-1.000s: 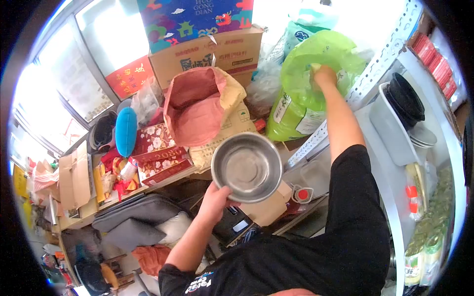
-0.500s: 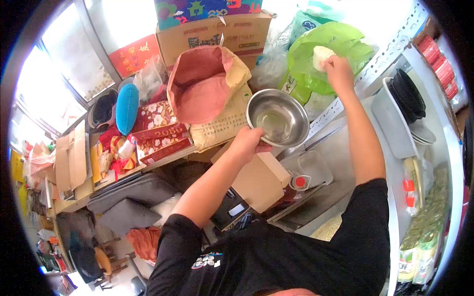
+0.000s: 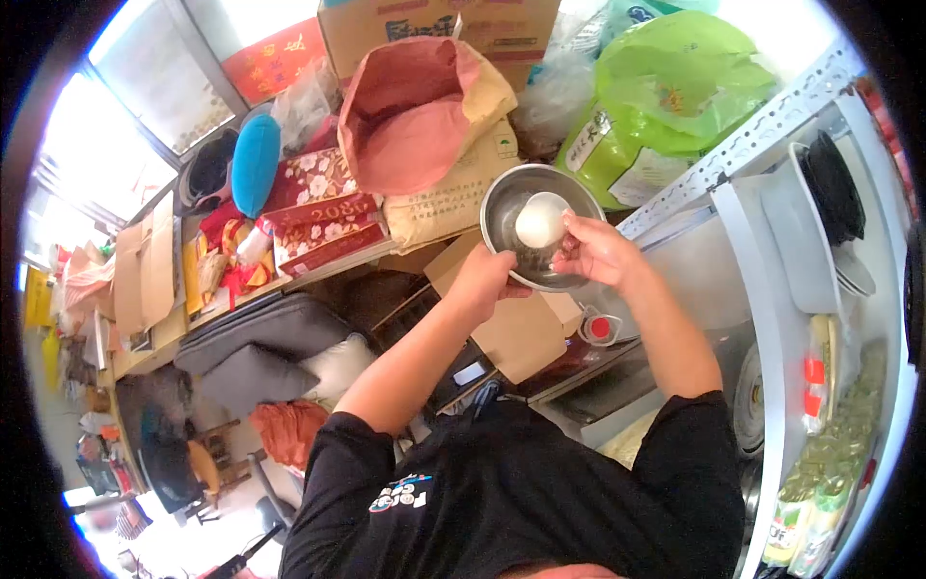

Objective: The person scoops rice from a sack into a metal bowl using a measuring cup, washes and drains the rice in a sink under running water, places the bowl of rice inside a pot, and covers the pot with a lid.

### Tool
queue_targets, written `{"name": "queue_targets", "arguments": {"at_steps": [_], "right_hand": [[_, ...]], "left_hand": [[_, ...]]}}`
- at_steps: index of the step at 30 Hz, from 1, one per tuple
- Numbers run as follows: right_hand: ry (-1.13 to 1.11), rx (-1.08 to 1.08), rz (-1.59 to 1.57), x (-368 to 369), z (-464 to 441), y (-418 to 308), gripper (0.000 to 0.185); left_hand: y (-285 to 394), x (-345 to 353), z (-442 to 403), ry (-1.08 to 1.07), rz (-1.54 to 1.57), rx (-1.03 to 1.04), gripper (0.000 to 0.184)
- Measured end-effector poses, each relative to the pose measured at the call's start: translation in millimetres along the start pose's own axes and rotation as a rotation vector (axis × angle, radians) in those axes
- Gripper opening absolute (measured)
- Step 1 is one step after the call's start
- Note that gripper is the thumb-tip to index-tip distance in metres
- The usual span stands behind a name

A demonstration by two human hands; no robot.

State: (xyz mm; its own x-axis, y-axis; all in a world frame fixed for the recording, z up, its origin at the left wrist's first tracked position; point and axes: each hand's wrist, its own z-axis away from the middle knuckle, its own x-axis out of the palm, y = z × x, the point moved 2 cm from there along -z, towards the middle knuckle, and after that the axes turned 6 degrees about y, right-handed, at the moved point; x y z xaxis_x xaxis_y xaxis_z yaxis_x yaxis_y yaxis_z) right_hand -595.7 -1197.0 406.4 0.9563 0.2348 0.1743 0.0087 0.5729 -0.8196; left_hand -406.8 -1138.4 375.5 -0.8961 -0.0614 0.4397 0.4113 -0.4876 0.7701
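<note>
A round steel bowl [image 3: 501, 213] is held by its near left rim in my left hand [image 3: 489, 280], with the fingers closed on it. My right hand [image 3: 595, 253] grips a small cup [image 3: 542, 222] of white grain-like contents, inside the bowl's opening. The cup looks white or clear; its exact edge is hard to make out. Behind and right of the bowl stands a green plastic bag [image 3: 617, 106] with white labels. An open paper sack [image 3: 453, 198] with a pink inside lies to the left of the bowl.
Red floral boxes [image 3: 318, 217] and a blue cushion-like object [image 3: 257, 166] sit on the table at left. A perforated metal post [image 3: 714, 159] rises at right, beside shelves with a grey bin [image 3: 796, 232] and bottles. Below the bowl is an open cardboard box [image 3: 521, 338].
My right hand has come out of the green bag with the filled cup and moved down-left into the bowl. The bowl, in my left hand, has shifted up and right.
</note>
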Motion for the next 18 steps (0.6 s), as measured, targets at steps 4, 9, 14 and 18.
{"name": "queue_targets", "arguments": {"at_steps": [4, 9, 14, 18], "right_hand": [[-0.063, 0.108, -0.233, 9.6, -9.5, 21.6, 0.028], [-0.173, 0.104, -0.205, 16.2, -13.5, 26.9, 0.025], [-0.09, -0.112, 0.21, 23.7, 4.2, -4.1, 0.024], [0.013, -0.333, 0.333, 11.0, 30.3, -67.7, 0.024]], "left_hand": [[-12.8, -17.4, 6.8, 0.077, -0.034, -0.017, 0.038], [-16.2, -27.1, 5.8, 0.121, -0.015, 0.005, 0.038], [-13.3, -23.8, -0.7, 0.091, 0.026, 0.039, 0.038], [-4.0, -16.0, -1.2, 0.058, 0.021, 0.011, 0.039]]}}
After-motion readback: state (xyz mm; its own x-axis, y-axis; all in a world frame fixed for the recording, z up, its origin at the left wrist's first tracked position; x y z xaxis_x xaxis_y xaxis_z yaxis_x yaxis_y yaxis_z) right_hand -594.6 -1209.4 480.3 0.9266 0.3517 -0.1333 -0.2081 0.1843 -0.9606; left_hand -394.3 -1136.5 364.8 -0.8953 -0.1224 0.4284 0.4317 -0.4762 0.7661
